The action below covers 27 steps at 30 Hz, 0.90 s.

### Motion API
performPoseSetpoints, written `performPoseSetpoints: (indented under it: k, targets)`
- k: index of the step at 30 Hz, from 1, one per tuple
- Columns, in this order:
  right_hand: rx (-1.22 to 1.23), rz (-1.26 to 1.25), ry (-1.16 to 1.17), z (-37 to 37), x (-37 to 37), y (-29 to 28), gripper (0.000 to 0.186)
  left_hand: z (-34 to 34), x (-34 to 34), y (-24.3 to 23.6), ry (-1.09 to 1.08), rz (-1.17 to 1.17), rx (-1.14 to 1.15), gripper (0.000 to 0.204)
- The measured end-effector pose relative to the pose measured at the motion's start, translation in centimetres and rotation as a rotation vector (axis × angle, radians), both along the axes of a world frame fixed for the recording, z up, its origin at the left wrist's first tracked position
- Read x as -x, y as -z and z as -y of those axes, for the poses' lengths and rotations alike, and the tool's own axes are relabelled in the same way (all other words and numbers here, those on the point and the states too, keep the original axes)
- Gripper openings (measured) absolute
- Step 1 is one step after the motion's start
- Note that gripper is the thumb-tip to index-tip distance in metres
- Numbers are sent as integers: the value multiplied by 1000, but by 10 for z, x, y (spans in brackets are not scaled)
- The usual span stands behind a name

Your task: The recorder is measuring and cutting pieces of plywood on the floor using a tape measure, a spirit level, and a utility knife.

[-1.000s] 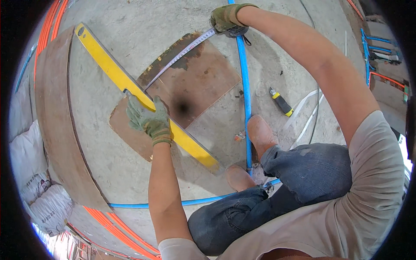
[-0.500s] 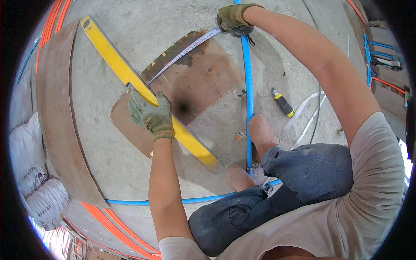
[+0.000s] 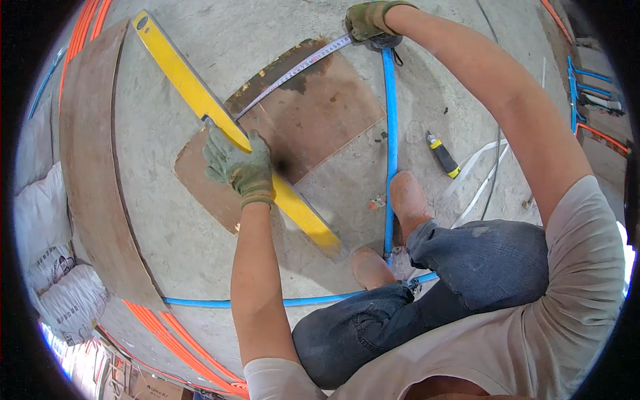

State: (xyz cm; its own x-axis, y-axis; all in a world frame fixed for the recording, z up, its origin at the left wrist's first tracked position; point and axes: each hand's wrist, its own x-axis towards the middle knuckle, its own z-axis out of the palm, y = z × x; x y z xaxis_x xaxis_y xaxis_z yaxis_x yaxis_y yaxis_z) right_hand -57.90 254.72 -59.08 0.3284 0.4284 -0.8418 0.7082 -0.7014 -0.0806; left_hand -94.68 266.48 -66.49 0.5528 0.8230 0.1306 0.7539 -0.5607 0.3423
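Observation:
A long yellow spirit level (image 3: pixel 175 67) lies slantwise across a brown board (image 3: pixel 333 110) on the concrete floor. My left hand (image 3: pixel 240 160), in a green-grey work glove, grips the level near its middle. Gloved too, my right hand (image 3: pixel 370 21) is closed around a dark tape measure (image 3: pixel 387 40) at the far side, beside a blue pipe. From its case the white tape blade (image 3: pixel 293 75) runs across the board's far part to the level's edge, close to my left hand. The blade's end is hidden at the level.
A yellow-and-black utility knife (image 3: pixel 443 157) lies right of the blue pipe (image 3: pixel 392 133), near white strips (image 3: pixel 481 160). A long brown board (image 3: pixel 93 160) lies at the left, with white sacks (image 3: pixel 70 300) beyond it. Orange pipes (image 3: pixel 183 347) run along the lower left. My feet are by the blue pipe.
The whole view has shifted slightly, so the floor things sit a little farther right. Both hands keep their grips, and the tape stays stretched out to the level.

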Motion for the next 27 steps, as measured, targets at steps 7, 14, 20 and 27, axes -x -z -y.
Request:
performPoseSetpoints:
  k: [7, 14, 20, 27]
  targets:
    - [-389, -241, -337, 24, 3, -27, 14, 0, 0, 3, -63, -50, 110, 85]
    - [-131, -365, 363, 102, 16, -45, 10, -2, 2, 11, -33, 0, 42, 86]
    - [-107, -249, 174, 123, 42, -28, 25, 0, 0, 5, -44, -42, 41, 85]
    - [-81, -58, -71, 108, 63, -13, 24, 2, -3, -1, -51, -27, 36, 82]
